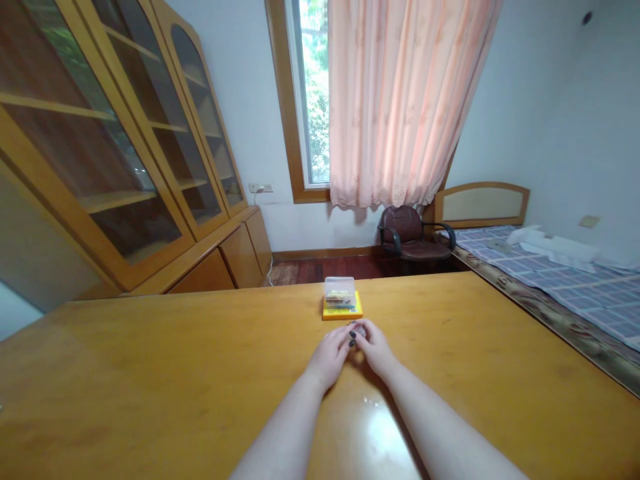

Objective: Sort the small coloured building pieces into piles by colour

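Observation:
My left hand (331,353) and my right hand (373,350) meet just above the wooden table (200,373), their fingers curled and their dark-nailed thumbs close together. Between the fingers shows a bit of a small, clear or greyish thing (360,329), mostly hidden and too small to name. Right beyond the fingertips lies a flat yellow box (343,315). A translucent plastic case (340,288) rests on it, with its lid seemingly raised and some small coloured pieces inside that I cannot make out.
Glossy light patches show on the tabletop near my forearms. Beyond the far table edge stand a brown armchair (410,233) and a bed (550,267) with a checked cover. A glass-doored cabinet (140,133) runs along the left, and a pink curtain (400,100) hangs at the window.

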Demonstrator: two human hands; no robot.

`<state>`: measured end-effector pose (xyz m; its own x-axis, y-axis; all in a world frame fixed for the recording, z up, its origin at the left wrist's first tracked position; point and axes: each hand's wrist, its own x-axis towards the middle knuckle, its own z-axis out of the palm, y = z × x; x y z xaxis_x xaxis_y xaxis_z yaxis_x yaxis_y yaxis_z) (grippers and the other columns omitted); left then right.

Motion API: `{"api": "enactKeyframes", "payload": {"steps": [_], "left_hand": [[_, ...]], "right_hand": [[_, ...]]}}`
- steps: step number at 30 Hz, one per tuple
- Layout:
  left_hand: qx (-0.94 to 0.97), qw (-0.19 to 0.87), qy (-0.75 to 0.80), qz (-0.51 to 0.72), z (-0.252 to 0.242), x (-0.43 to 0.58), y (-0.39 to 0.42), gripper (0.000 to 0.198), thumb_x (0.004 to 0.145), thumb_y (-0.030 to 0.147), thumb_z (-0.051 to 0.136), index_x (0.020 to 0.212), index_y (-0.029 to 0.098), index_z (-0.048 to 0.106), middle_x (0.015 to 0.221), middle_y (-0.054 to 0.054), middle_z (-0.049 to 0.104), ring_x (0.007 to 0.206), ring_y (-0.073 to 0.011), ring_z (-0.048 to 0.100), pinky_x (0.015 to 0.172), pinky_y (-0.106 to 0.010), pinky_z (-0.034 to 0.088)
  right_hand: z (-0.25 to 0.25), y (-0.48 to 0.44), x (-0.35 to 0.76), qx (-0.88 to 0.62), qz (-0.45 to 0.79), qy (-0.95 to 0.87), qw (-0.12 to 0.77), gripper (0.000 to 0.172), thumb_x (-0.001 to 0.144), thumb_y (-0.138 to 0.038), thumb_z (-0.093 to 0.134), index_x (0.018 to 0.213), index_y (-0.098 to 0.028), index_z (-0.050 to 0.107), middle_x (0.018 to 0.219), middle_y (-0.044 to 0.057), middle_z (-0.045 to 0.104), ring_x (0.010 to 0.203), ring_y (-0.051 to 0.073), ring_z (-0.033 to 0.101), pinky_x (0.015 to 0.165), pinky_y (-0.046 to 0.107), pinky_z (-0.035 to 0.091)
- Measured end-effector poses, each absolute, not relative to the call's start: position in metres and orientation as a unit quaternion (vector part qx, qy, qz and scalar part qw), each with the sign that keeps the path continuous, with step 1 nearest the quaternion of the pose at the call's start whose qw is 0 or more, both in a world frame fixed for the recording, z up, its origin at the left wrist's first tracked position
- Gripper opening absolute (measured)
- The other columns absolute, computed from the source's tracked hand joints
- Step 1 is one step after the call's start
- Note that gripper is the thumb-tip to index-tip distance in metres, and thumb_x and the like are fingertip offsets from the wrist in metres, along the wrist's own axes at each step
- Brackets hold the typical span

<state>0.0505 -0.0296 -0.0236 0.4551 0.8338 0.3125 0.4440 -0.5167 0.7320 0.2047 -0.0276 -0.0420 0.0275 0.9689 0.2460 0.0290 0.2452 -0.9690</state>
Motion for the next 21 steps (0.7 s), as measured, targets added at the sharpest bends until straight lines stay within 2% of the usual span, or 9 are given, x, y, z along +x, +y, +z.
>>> {"api": "enactKeyframes", "payload": {"steps": [2, 3, 5, 6, 8, 11, 14, 21], "left_hand": [[0.797, 0.269, 0.41, 0.352, -0.025, 0.052, -0.027, 0.041, 0.091, 0.028, 0.041, 0.13, 0.027, 0.052, 0.133, -0.005, 0.055, 0.123, -0.0204, 0.048, 0.107, -0.041, 0.037], [0.795, 0.253, 0.418, 0.36, -0.025, 0.052, -0.027, 0.04, 0.09, 0.028, 0.042, 0.129, 0.027, 0.053, 0.134, -0.005, 0.054, 0.124, -0.0209, 0.047, 0.108, -0.042, 0.037], [0.791, 0.225, 0.433, 0.37, -0.025, 0.052, -0.026, 0.039, 0.09, 0.028, 0.042, 0.127, 0.029, 0.055, 0.135, -0.004, 0.053, 0.126, -0.0217, 0.045, 0.108, -0.043, 0.036], [0.789, 0.219, 0.439, 0.371, -0.025, 0.051, -0.026, 0.038, 0.091, 0.028, 0.042, 0.126, 0.03, 0.056, 0.135, -0.004, 0.053, 0.126, -0.0217, 0.045, 0.107, -0.043, 0.036], [0.79, 0.23, 0.44, 0.361, -0.026, 0.051, -0.025, 0.039, 0.091, 0.029, 0.041, 0.128, 0.029, 0.054, 0.134, -0.004, 0.054, 0.125, -0.0211, 0.047, 0.107, -0.042, 0.038], [0.803, 0.254, 0.422, 0.336, -0.029, 0.054, -0.024, 0.042, 0.091, 0.029, 0.041, 0.132, 0.026, 0.05, 0.13, -0.004, 0.058, 0.119, -0.0205, 0.053, 0.104, -0.038, 0.042], [0.806, 0.24, 0.43, 0.328, -0.031, 0.059, -0.024, 0.04, 0.091, 0.028, 0.04, 0.128, 0.023, 0.054, 0.123, -0.006, 0.062, 0.11, -0.0219, 0.059, 0.098, -0.038, 0.045], [0.802, 0.194, 0.507, 0.248, -0.024, 0.069, -0.029, 0.038, 0.093, 0.025, 0.032, 0.12, 0.018, 0.057, 0.11, -0.01, 0.068, 0.096, -0.023, 0.065, 0.087, -0.037, 0.049]], "right_hand": [[-0.041, -0.024, 0.2, -0.444, 0.406, -0.533, 0.595, 0.045, 0.072, -0.053, 0.064, 0.103, -0.021, 0.058, 0.101, 0.009, 0.064, 0.092, 0.023, 0.06, 0.08, 0.036, 0.05], [-0.042, -0.023, 0.198, -0.44, 0.419, -0.523, 0.598, 0.049, 0.073, -0.056, 0.063, 0.105, -0.021, 0.057, 0.099, 0.009, 0.065, 0.087, 0.022, 0.061, 0.074, 0.034, 0.051], [-0.046, -0.023, 0.196, -0.44, 0.464, -0.514, 0.573, 0.051, 0.076, -0.063, 0.055, 0.101, -0.019, 0.057, 0.08, 0.006, 0.065, 0.063, 0.018, 0.059, 0.055, 0.029, 0.048], [-0.048, -0.023, 0.195, -0.444, 0.48, -0.515, 0.555, 0.051, 0.078, -0.065, 0.05, 0.097, -0.018, 0.057, 0.067, 0.003, 0.061, 0.052, 0.015, 0.054, 0.047, 0.027, 0.043], [-0.049, -0.024, 0.195, -0.463, 0.476, -0.522, 0.536, 0.051, 0.081, -0.067, 0.043, 0.087, -0.019, 0.056, 0.051, -0.003, 0.05, 0.04, 0.013, 0.043, 0.042, 0.026, 0.036], [-0.045, -0.027, 0.198, -0.506, 0.402, -0.541, 0.538, 0.049, 0.082, -0.067, 0.041, 0.079, -0.02, 0.056, 0.052, -0.002, 0.052, 0.047, 0.015, 0.048, 0.047, 0.027, 0.038], [-0.04, -0.03, 0.198, -0.554, 0.336, -0.556, 0.521, 0.049, 0.083, -0.066, 0.04, 0.069, -0.021, 0.053, 0.058, 0.001, 0.057, 0.055, 0.017, 0.053, 0.052, 0.028, 0.039], [-0.041, -0.029, 0.193, -0.624, 0.27, -0.563, 0.471, 0.05, 0.086, -0.063, 0.03, 0.062, -0.023, 0.045, 0.054, 0.002, 0.055, 0.052, 0.018, 0.051, 0.051, 0.028, 0.034]]}}
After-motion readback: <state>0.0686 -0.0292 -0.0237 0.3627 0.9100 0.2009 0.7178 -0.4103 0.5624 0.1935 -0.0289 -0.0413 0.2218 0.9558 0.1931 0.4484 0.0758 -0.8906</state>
